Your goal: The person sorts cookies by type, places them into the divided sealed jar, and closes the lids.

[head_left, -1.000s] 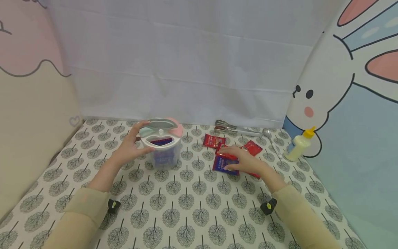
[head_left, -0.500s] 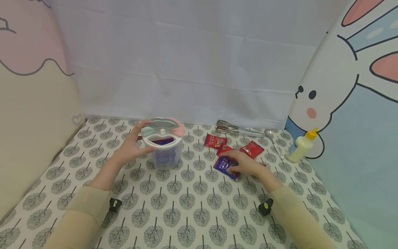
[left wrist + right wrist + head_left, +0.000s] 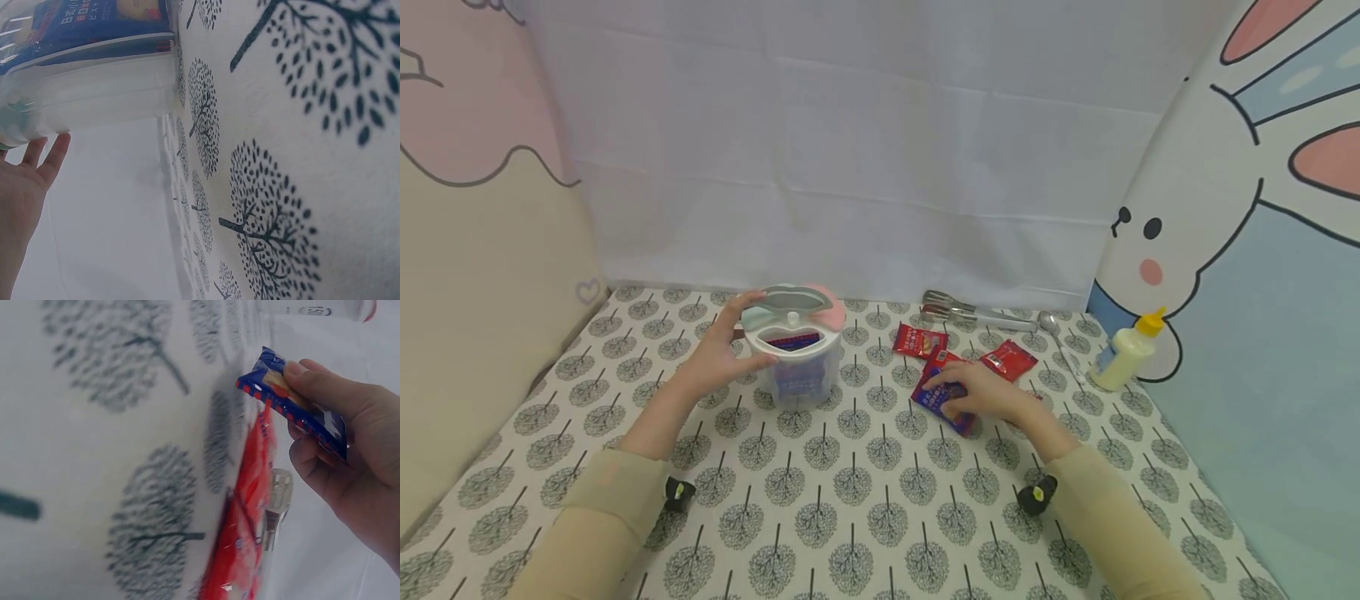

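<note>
Room is being left between the lidded canister (image 3: 831, 360) and the blue biscuit packet (image 3: 936, 398); farther back, passage is being blocked by metal tongs (image 3: 1003, 321).

Under soft light, the right wrist view blurs the tablecloth (image 3: 106, 450).

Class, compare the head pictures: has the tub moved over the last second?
No; the tub stands in the same spot among the printed trees on the tablecloth, with no visible shift.
</note>
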`<act>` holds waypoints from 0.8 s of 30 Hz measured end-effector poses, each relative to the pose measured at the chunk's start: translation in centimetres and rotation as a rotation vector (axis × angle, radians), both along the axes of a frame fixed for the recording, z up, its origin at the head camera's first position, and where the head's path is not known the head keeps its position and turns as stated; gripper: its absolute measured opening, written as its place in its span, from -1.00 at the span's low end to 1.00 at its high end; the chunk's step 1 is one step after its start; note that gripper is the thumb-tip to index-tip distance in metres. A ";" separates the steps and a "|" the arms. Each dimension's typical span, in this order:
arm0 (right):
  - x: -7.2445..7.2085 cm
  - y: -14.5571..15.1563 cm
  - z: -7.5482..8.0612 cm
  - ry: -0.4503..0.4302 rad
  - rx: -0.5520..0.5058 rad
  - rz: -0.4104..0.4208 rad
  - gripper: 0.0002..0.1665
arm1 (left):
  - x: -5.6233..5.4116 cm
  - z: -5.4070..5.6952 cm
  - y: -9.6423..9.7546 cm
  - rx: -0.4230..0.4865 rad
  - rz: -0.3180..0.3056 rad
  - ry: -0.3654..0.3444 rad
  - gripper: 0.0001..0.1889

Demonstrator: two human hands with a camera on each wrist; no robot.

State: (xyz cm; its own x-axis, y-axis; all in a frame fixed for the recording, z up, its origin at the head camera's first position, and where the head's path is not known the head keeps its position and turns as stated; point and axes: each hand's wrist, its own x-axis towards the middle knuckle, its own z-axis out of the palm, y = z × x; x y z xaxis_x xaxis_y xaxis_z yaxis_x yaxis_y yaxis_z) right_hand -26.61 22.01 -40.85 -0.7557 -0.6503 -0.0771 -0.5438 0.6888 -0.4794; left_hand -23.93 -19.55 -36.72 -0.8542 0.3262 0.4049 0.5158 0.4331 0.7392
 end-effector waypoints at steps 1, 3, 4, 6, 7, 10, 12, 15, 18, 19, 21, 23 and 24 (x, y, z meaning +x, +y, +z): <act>0.0 -0.1 0.3 0.013 -0.007 0.005 -0.55 | 0.0 0.0 0.0 0.000 0.000 -0.002 -0.05; 0.2 -0.3 1.0 0.023 -0.034 -0.001 -0.56 | 0.1 0.0 0.0 -0.001 0.001 -0.005 -0.05; 0.3 -0.5 1.4 0.036 -0.044 -0.004 -0.56 | 0.1 0.0 0.0 -0.003 0.001 -0.005 -0.06; 0.5 -0.7 2.3 0.038 -0.070 -0.007 -0.57 | 0.1 0.0 0.0 -0.006 0.002 -0.006 -0.06; 0.5 -0.9 2.8 0.035 -0.084 -0.013 -0.56 | 0.1 0.0 0.0 -0.007 0.002 -0.007 -0.06; 0.7 -1.4 4.2 0.027 -0.130 -0.021 -0.55 | 0.1 0.1 0.1 -0.007 0.004 -0.013 -0.06; 0.7 -1.8 5.0 0.031 -0.146 -0.012 -0.54 | 0.1 0.2 0.1 -0.005 0.007 -0.020 -0.05; 0.7 -2.3 6.1 0.072 -0.147 0.011 -0.53 | 0.2 0.2 0.1 -0.005 0.007 -0.025 -0.05; 0.7 -2.9 7.2 0.119 -0.146 0.022 -0.53 | 0.1 0.1 0.0 -0.001 0.006 -0.029 -0.05; 0.7 -3.1 7.6 0.141 -0.151 0.033 -0.53 | 0.1 0.1 0.0 0.000 0.006 -0.030 -0.05; 0.8 -3.7 8.4 0.181 -0.159 0.052 -0.53 | 0.0 0.0 0.0 0.003 0.007 -0.031 -0.05; 0.8 -4.3 9.2 0.203 -0.185 0.080 -0.53 | -0.1 0.0 -0.1 0.003 0.006 -0.030 -0.05; 0.8 -4.7 9.6 0.211 -0.202 0.101 -0.54 | -0.1 -0.1 -0.1 0.003 0.007 -0.029 -0.04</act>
